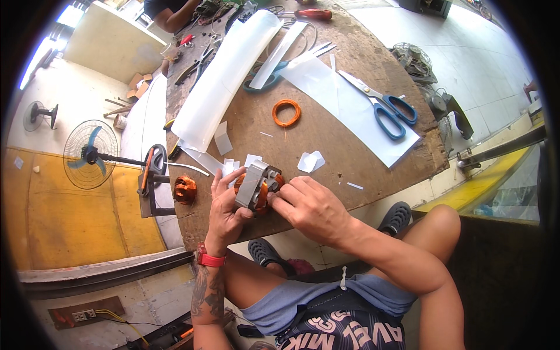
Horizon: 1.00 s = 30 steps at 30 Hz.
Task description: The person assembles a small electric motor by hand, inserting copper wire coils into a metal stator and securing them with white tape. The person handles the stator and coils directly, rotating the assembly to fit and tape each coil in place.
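Observation:
A motor stator (251, 185), a grey metal core with orange copper windings, is held up off the near edge of the workbench. My left hand (224, 205) grips it from the left, fingers behind it and thumb near its lower side. At its right side, the bent fingers of my right hand (309, 207) are closed in a pinch against the copper winding; whatever lies between the fingertips is hidden. Small white paper pieces (311, 161) lie just beyond. A loose ring of copper wire (286, 113) rests farther back, and another copper-wound part (185, 189) sits left of my left hand.
On the wooden bench (326, 149) lie a roll of translucent sheet (224, 81), blue-handled scissors (385, 108) on a white sheet (350, 111), more scissors (265, 79) and a red screwdriver (313, 14). Another person's arm (178, 16) rests at the far left. A fan (90, 154) stands left.

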Available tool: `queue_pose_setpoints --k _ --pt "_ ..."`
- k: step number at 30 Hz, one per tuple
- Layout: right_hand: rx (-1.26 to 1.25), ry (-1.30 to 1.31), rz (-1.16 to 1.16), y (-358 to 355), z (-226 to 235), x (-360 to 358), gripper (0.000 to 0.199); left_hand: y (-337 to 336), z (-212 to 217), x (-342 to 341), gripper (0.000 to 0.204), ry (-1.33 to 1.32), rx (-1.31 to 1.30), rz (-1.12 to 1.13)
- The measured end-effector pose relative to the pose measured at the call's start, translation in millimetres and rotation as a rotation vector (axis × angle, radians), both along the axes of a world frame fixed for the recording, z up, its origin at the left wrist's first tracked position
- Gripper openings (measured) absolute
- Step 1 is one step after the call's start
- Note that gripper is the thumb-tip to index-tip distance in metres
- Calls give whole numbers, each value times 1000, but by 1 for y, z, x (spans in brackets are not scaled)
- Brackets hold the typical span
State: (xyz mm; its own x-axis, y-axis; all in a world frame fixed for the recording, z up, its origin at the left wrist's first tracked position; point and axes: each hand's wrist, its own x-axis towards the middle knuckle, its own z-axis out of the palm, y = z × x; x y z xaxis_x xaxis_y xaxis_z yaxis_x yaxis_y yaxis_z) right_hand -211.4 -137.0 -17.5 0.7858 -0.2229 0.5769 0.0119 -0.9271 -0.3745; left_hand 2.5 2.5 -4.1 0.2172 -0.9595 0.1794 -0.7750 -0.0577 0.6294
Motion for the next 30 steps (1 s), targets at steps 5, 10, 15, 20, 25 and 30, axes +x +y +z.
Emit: queue_pose_setpoints --k 5,10,15,20,25,30 --pt "193 -71 -80 -2 5 -4 16 -1 0 1 83 22 -11 -17" --pt "60 106 -41 -7 8 -46 29 -2 4 -1 85 73 3 -7" --pt "-51 50 -27 4 1 -56 29 0 7 -4 93 108 29 15" --pt "-47 76 21 12 -1 -56 30 0 6 -6 94 130 27 34" --pt "-26 47 8 17 -1 -50 38 2 3 -4 94 135 18 48" --pt "-66 129 -42 24 -5 -46 51 4 3 -2 93 123 24 30"
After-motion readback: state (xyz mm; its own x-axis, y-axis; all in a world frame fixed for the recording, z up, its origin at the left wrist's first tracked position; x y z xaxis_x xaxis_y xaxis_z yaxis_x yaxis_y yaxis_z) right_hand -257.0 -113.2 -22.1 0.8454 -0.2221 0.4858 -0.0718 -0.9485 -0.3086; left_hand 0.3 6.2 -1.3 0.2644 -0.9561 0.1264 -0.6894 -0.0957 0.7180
